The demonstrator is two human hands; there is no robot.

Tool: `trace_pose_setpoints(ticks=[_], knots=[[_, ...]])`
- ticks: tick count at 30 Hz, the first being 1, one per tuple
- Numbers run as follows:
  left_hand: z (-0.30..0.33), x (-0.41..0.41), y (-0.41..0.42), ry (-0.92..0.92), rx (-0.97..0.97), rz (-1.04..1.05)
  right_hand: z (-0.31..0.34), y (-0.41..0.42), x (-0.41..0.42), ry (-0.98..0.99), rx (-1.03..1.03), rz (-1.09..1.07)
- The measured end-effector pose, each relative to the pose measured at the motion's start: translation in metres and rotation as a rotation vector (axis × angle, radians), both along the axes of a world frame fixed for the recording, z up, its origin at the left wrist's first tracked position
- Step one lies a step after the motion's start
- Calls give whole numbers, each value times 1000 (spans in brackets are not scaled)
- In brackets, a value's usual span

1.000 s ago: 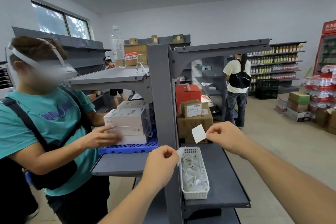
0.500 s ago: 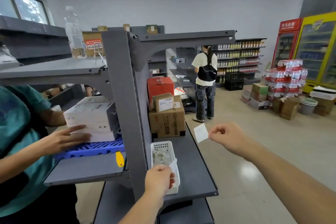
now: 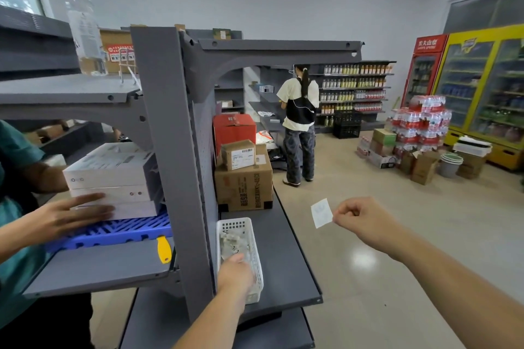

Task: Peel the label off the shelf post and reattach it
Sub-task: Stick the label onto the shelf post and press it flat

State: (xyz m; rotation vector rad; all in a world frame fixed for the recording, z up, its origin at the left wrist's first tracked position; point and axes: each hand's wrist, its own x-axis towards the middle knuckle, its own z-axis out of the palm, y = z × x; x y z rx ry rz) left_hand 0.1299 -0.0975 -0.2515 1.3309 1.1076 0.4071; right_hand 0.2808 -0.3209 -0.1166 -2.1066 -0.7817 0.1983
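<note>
The grey shelf post [image 3: 175,167] stands upright at centre left. My right hand [image 3: 360,218] is out in the aisle to the right of the shelf, pinching a small white label [image 3: 321,212] by its right edge, well away from the post. My left hand [image 3: 235,273] reaches into the white plastic basket [image 3: 256,238] on the lower shelf; its fingers are down among the paper scraps, and what they hold is hidden.
Another person's hand [image 3: 73,211] rests on stacked white boxes [image 3: 113,178] over a blue pallet [image 3: 113,231]. A yellow scraper [image 3: 164,249] lies on the left shelf. Cardboard boxes [image 3: 243,181] sit behind the basket. A person [image 3: 300,122] stands in the aisle near drink crates.
My view has swung right and closer. My left hand, holding a white strip by the post, dropped into the basket. My right hand moved the label further right, away from the post.
</note>
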Motion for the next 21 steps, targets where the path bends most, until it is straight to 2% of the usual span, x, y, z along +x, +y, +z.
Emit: trace_pose_setpoints(ticks=[5,9,17,21], knots=[[12,-8,-6,51,109,-107,3,14,-11,-29,-20,8],[29,-9,-21,-40,264,-227,7,31,-24,5,10,52],[93,-40,-46,-200,899,-374,20,62,-52,25,112,105],[118,-58,-41,-291,1238,-310,32,76,-70,56,170,160]])
